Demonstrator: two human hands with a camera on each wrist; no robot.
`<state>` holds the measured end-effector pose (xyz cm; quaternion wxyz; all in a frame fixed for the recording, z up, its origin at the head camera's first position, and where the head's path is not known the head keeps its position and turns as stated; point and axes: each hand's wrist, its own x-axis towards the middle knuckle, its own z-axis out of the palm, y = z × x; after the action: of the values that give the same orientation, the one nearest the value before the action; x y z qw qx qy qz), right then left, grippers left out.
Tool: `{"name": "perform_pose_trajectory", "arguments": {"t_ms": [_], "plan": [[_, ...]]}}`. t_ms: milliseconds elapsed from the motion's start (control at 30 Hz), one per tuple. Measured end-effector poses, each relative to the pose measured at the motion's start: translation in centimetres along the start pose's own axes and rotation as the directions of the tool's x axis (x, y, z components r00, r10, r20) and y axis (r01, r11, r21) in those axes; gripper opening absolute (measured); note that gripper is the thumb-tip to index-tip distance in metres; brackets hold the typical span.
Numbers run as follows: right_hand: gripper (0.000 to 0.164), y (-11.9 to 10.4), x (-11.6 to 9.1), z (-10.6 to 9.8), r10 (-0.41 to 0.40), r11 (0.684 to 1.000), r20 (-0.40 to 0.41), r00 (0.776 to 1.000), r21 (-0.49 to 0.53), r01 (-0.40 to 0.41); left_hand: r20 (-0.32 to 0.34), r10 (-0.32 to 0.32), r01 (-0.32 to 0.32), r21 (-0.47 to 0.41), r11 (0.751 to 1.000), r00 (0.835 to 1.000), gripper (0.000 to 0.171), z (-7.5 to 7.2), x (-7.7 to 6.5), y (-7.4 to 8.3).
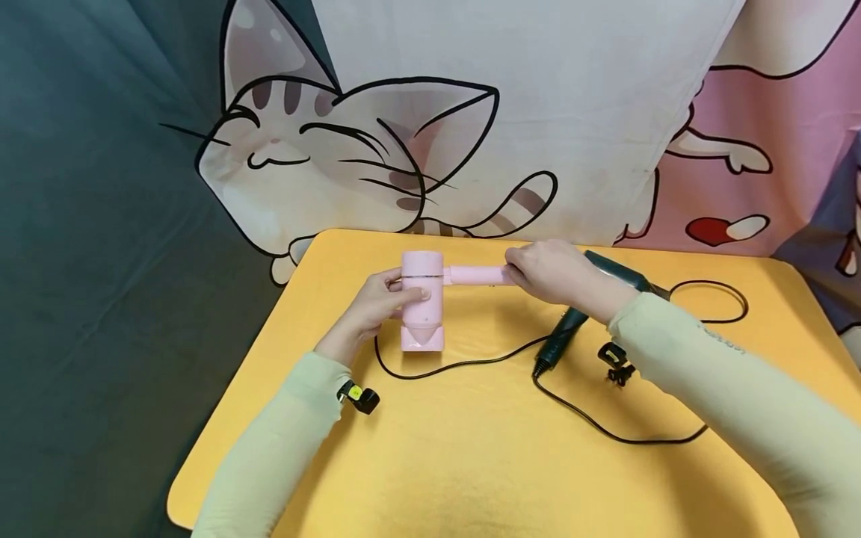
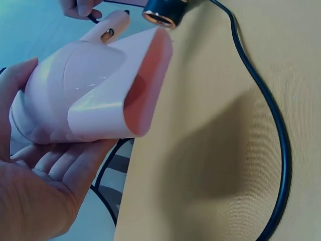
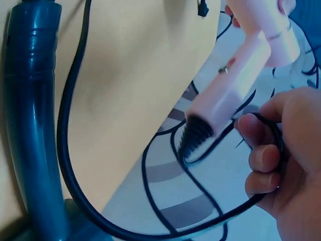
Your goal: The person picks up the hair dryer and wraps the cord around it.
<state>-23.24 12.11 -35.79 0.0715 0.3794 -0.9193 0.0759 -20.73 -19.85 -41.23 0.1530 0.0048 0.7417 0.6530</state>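
A pink hair dryer (image 1: 422,306) is held above the yellow table, its barrel upright with the flat nozzle (image 1: 422,340) facing down. My left hand (image 1: 380,302) grips the barrel, thumb across its front and fingers behind, as the left wrist view (image 2: 45,186) shows. The pink handle (image 3: 230,83) stretches sideways toward my right hand (image 1: 554,273). In the right wrist view, curled fingers of the right hand hold the black cord (image 3: 230,216), just off the handle's ribbed end. Beneath the right forearm lies a dark green tubular appliance (image 1: 561,340), partly hidden by that arm.
Black cord (image 1: 464,364) curves over the yellow table (image 1: 457,448), with another loop (image 1: 743,302) at the right and a run (image 1: 625,441) below the right arm. A cloth with cartoon cats (image 1: 572,112) hangs right behind the table's far edge.
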Motion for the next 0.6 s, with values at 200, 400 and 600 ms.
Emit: {"name": "perform_pose_trajectory", "arguments": {"t_ms": [200, 400, 600], "plan": [[0.016, -1.2, -0.8, 0.9, -0.042, 0.999, -0.123, 0.991, -0.013, 0.041, -0.072, -0.019, 0.013, -0.086, 0.996, 0.997, 0.057, 0.4, 0.0, -0.1], [0.010, -1.3, -2.0, 2.4, -0.053, 0.998, -0.229, 0.972, 0.030, 0.062, -0.090, -0.020, 0.003, -0.183, 0.983, 0.996, 0.053, 0.7, -0.1, -0.2], [0.009, -0.8, -3.0, 3.4, -0.083, 0.994, -0.341, 0.936, 0.033, 0.101, -0.074, -0.019, 0.001, -0.242, 0.970, 0.997, 0.054, 0.8, -0.2, -0.2]]}}
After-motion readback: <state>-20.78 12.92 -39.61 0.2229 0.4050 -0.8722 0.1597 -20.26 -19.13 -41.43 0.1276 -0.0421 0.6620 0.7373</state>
